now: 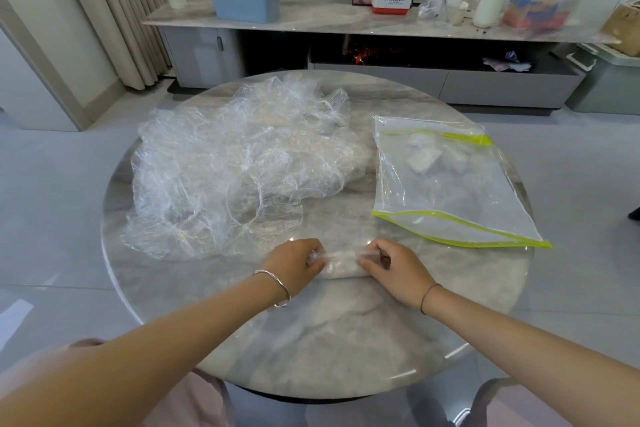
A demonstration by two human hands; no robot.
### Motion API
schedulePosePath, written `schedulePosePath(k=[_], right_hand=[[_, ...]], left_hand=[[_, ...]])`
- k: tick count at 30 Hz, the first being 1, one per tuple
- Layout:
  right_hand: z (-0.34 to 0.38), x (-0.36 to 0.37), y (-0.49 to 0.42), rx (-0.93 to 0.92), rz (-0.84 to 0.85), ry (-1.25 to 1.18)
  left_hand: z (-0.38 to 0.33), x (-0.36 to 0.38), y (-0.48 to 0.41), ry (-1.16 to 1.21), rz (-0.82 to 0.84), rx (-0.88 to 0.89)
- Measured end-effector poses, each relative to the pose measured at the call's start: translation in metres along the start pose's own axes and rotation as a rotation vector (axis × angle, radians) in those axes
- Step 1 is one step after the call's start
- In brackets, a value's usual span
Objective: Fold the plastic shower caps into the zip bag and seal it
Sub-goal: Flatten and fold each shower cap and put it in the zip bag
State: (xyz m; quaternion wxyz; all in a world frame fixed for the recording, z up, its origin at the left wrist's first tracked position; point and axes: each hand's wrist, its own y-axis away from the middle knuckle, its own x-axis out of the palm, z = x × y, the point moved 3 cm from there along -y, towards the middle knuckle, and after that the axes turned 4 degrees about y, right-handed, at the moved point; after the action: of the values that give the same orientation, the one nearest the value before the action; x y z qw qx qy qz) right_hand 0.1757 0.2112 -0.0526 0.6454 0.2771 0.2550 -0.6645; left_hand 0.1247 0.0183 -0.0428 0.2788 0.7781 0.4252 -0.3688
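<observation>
Head view: left hand (pixel 294 262) and right hand (pixel 391 267), fingers curled, pinch opposite ends of folded shower cap (pixel 343 265) on round marble table (pixel 311 350). Heap of loose shower caps (pixel 235 166) lies beyond left hand. Zip bag (pixel 450 184), few folded caps inside, lies to right, mouth seemingly unsealed. Film likely light, limp, slippery, springs open; best gripped at folded ends, pressed flat

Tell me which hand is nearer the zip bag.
Right. The right hand pinches one end of the folded cap, just short of the zip bag. The left hand grips the other end, farther off, beside the cap pile.
</observation>
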Motion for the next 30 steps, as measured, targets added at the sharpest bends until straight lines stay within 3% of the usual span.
schedulePosePath(k=[4,6,10,13,17,24,27,30], right_hand=[[-0.007,-0.001,-0.006,0.099,-0.067,-0.095],[-0.01,-0.004,-0.008,0.114,-0.085,-0.077],[-0.013,-0.005,-0.009,0.131,-0.073,-0.043],[-0.012,-0.004,-0.008,0.116,-0.073,-0.025],[-0.011,-0.008,-0.006,0.112,-0.106,-0.04],[-0.024,-0.025,-0.001,0.149,-0.204,-0.024],[-0.014,-0.028,0.003,0.041,-0.24,-0.006],[0.004,-0.027,0.009,-0.188,-0.202,0.103]], left_hand=[[0.002,-0.003,-0.001,-0.035,0.017,-0.063],[-0.003,-0.006,0.0,-0.067,-0.024,0.0],[-0.019,-0.011,0.007,-0.105,-0.177,0.408],[-0.02,0.003,0.011,-0.2,0.009,0.589],[-0.013,0.018,0.015,-0.371,0.226,0.516],[-0.011,0.019,0.015,-0.375,0.257,0.448],[-0.012,0.016,0.012,-0.356,0.215,0.443],[-0.016,0.007,0.009,-0.298,0.18,0.38]])
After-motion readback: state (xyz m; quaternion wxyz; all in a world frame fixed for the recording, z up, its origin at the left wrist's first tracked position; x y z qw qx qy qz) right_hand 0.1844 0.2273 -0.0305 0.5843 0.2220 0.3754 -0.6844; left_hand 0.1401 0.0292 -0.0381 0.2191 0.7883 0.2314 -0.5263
